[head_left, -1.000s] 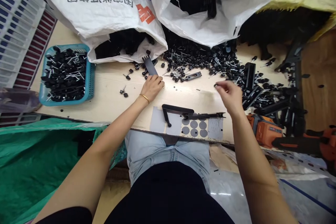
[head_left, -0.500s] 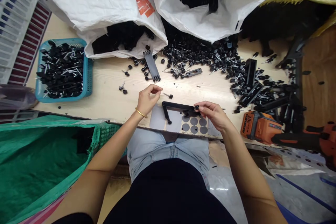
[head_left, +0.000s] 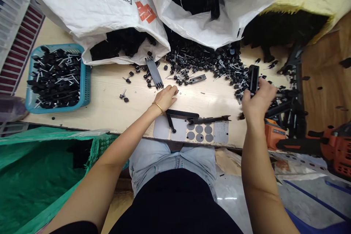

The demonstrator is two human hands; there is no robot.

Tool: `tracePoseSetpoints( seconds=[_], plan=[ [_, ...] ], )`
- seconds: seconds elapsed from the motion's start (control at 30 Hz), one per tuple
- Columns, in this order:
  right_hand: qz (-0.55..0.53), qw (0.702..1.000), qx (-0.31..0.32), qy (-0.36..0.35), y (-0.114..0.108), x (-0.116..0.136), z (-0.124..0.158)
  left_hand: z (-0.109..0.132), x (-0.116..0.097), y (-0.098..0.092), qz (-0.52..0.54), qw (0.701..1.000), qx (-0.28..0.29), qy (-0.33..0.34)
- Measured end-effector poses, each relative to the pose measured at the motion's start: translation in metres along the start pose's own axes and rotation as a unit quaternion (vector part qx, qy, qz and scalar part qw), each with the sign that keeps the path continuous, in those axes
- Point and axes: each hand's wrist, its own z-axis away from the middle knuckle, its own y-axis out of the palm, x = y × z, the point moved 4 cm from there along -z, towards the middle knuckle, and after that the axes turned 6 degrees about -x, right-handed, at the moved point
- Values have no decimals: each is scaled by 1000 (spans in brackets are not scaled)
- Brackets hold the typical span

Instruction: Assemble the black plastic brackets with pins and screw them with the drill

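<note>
My left hand (head_left: pixel 165 98) rests low over the table with its fingers curled down. Whatever lies under its fingertips is hidden, at the spot where a loose knob screw was. Just in front of me lies a jointed pair of black arms (head_left: pixel 182 113), folded in a V. Another black arm with a forked end (head_left: pixel 212 120) touches or overlaps its right end. Far to the right, my right hand (head_left: pixel 259 98) has thumb and fingers on either side of a black channel-shaped bar (head_left: pixel 254 76), which stands among scattered knob screws.
A pile of black knob screws (head_left: pixel 192 58) spreads below white woven sacks (head_left: pixel 106 11). A blue basket (head_left: pixel 87 84) full of them stands left. A grey slotted plate (head_left: pixel 154 72) and a small slotted piece (head_left: pixel 197 79) lie mid-table. An orange power tool (head_left: pixel 336 146) sits right.
My right hand has left the jointed arms and moved right to the channel-shaped bar. My left hand has come down over the loose knob screw, which is now out of sight.
</note>
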Motion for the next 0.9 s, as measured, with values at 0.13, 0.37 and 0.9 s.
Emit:
tracePoseSetpoints(
  seconds=[0.13,0.37,0.9],
  plan=[
    [-53,989,131,-46,70,19,-17,-6,3,-1,67,996,-45,-27],
    [-74,988,133,19,128,20,-39,46,16,-33,415,893,-149,-89],
    [-288,946,113,98,86,30,0,101,8,-18,121,968,-211,58]
  ],
)
